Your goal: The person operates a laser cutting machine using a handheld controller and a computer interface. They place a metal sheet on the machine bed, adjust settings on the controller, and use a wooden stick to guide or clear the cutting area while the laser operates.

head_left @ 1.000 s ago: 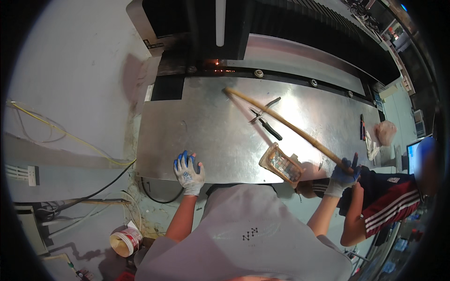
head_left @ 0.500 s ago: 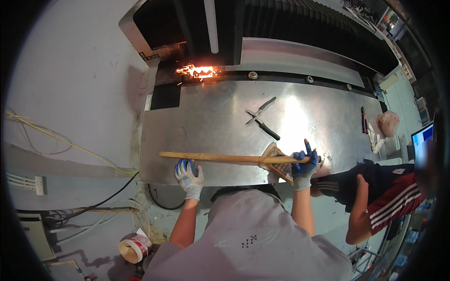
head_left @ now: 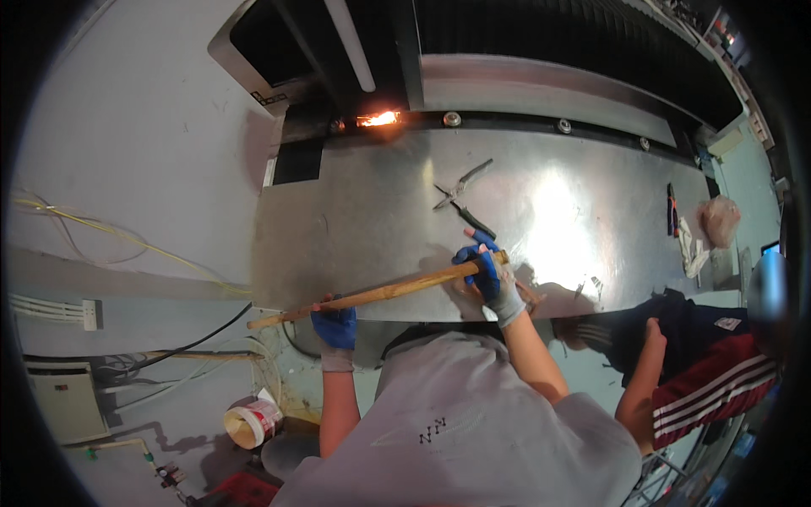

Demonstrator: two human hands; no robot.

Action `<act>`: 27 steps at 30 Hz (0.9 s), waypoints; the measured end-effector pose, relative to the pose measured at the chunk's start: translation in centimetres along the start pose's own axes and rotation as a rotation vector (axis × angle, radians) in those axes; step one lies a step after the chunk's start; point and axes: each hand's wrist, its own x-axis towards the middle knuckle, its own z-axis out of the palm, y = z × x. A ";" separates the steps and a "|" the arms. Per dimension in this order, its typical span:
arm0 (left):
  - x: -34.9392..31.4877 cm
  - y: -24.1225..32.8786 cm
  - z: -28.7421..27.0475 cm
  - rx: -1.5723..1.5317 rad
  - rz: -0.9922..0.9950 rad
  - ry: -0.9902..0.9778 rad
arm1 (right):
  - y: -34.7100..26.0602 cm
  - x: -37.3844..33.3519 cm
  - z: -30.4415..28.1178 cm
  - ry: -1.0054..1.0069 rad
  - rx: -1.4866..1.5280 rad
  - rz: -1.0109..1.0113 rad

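Note:
A long wooden stick (head_left: 397, 289) slants across the near edge of the metal table, its left end lower than its right. My left hand (head_left: 335, 327), in a grey glove with blue-coated palm, is closed round the stick near its left part. My right hand (head_left: 490, 275), gloved alike, grips the stick near its right end, the index finger pointing out. Behind the right hand is a brown piece (head_left: 530, 297), mostly hidden, at the table edge. Just beyond that hand lie open metal snips (head_left: 459, 193) with dark handles.
Bright sparks (head_left: 378, 118) glow under the machine head at the far left of the metal table (head_left: 363, 211). To the right lie pliers (head_left: 672, 209), a white cloth (head_left: 693, 251) and a plastic bag (head_left: 720, 221). A person's arm (head_left: 644, 372) is close on my right.
My left hand has closed round the stick, whose left end has dropped toward me. My right hand has moved left with the stick. The sparks have shrunk and shifted slightly right.

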 end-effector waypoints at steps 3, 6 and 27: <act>-2.5 0.1 -0.3 0.100 0.181 0.327 | -1.3 0.4 -0.9 0.190 -0.040 -0.021; -4.0 -0.9 0.4 0.128 0.233 0.445 | -3.2 1.6 -2.7 0.122 -0.430 0.010; 2.1 -1.2 14.7 1.771 0.472 -0.294 | -3.2 -1.7 -10.1 0.552 -1.194 -0.344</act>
